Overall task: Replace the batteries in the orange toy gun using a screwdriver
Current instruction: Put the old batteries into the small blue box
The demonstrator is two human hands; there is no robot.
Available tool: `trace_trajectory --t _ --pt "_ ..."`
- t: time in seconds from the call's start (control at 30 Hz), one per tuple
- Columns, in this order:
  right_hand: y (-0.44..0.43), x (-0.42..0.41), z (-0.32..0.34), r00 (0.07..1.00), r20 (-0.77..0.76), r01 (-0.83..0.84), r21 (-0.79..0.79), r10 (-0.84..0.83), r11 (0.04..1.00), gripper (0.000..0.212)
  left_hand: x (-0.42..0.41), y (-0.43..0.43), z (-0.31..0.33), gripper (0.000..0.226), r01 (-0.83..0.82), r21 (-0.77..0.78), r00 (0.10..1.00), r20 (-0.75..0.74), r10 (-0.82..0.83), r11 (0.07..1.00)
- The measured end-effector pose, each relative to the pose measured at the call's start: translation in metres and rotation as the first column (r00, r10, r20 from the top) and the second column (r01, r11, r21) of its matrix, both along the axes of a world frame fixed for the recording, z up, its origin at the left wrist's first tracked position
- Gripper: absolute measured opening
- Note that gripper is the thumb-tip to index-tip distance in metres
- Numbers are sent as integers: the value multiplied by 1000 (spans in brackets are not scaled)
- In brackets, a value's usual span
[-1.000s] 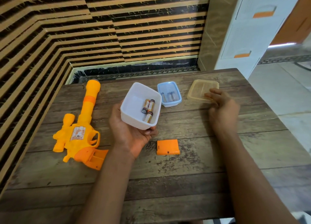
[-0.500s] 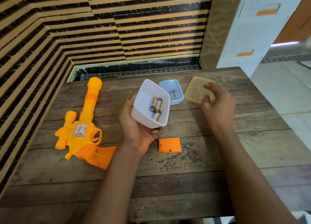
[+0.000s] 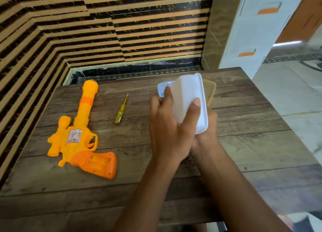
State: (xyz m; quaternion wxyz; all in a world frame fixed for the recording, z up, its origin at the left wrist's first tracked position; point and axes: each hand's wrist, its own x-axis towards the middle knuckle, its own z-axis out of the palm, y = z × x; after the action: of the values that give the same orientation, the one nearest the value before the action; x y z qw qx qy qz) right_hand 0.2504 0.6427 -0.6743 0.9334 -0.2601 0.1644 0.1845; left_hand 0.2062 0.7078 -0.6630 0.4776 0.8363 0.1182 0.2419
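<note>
One white tub [image 3: 188, 96], tipped on its side, is clasped by the left grip [image 3: 167, 130]. The right grip [image 3: 208, 127] sits beneath it, fingers hidden, so I cannot tell its state. The orange toy gun [image 3: 76, 139] and the screwdriver [image 3: 121, 109] lie on the table [image 3: 252, 127], well left.

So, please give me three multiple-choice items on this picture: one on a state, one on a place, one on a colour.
1. How is the white tub?
A. standing upright by itself
B. tipped, gripped by the left hand
C. upside down, untouched

2. Where does the screwdriver lie?
A. between the gun and the left hand
B. inside the white tub
C. on top of the gun

3. What colour is its handle?
A. red
B. yellow
C. black

Answers: 1 B, the hand curls round its tilted wall; 2 A, it lies flat between them; 3 B, the handle is yellow.
</note>
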Motion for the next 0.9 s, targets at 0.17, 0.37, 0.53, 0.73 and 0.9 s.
trace_trajectory --t 0.17,0.37,0.53,0.73,0.9 --pt "-6 13 -11 987 -140 97 106 -81 990 44 8 0 -7 58 28 -256 997 72 -10 966" --pt "-13 18 -1 961 -182 242 209 -206 947 21 6 0 -4 41 17 -518 998 65 19 855" --pt "-40 31 1 952 -118 295 93 -283 951 23 3 8 4 61 31 -849 985 -63 -159 528" --pt "-65 36 4 976 -32 212 -63 -214 975 24 4 9 -3 50 -77 -817 919 -281 -278 571" --pt "-69 33 10 977 6 211 -99 -211 973 27 6 -3 -11 31 -30 -545 918 -346 -192 838"
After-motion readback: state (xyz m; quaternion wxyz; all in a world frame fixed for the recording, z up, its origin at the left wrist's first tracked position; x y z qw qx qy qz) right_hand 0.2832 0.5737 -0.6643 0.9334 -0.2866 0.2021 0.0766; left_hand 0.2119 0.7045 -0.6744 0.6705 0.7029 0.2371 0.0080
